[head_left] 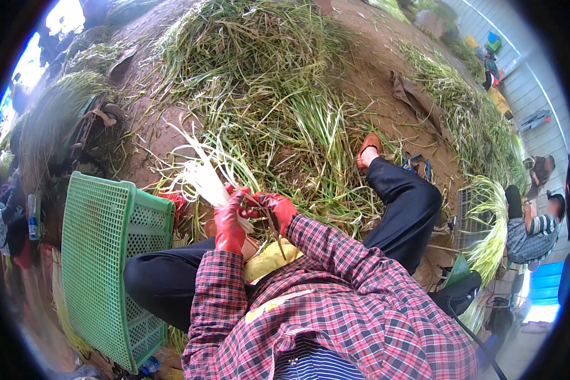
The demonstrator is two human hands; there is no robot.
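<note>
My left hand (231, 221), in a red rubber glove, is closed round a bunch of pale white-green leafy stalks (210, 183), whose loose ends fan up and to the left. My right hand (275, 209), also red-gloved, is pinched at the right side of the bunch, beside my left fingers; a thin brownish strip (277, 240) hangs below it, too small to identify. Under my hands a yellow cloth (259, 259) lies between my legs. Heaps of loose green stalks and leaves (247, 63) cover much of the dirt floor in front of me.
A green plastic mesh basket (95, 259) stands tilted by my left knee. More stalks lie in a long pile at right (462, 101). A pale bundle (487, 234) is beside a seated person (538, 231); other people sit along the white wall. A wheeled item (104, 117) is at left.
</note>
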